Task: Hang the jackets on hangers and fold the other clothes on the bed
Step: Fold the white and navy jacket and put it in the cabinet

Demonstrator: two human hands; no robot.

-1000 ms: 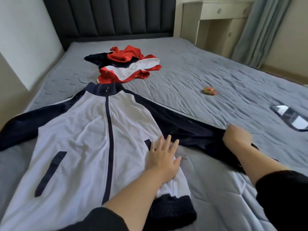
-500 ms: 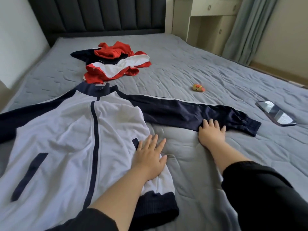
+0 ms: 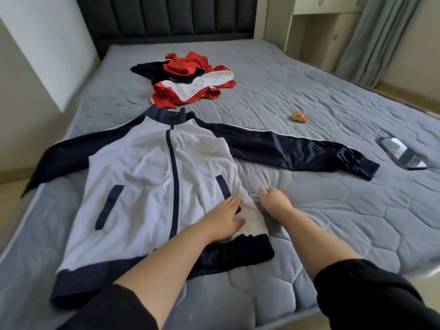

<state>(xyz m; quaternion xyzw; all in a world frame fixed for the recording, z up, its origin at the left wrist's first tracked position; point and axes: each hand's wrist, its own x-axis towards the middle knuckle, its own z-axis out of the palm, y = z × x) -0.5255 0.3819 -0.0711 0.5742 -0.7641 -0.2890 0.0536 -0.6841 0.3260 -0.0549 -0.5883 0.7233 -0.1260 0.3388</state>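
On the bed (image 3: 333,222), our flat, empty hands, left (image 3: 223,217) and right (image 3: 276,201), should smooth the jacket (image 3: 147,186) before hanging.

Bed (image 3: 309,210): jacket (image 3: 154,186), clothes (image 3: 190,84), phone (image 3: 402,153)

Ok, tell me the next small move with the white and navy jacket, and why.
Probably press the left hand flat and sweep up the white and navy zip jacket: the front looks creased, both sleeves lie spread, and no hanger is in view. The right hand hovers empty beside it.
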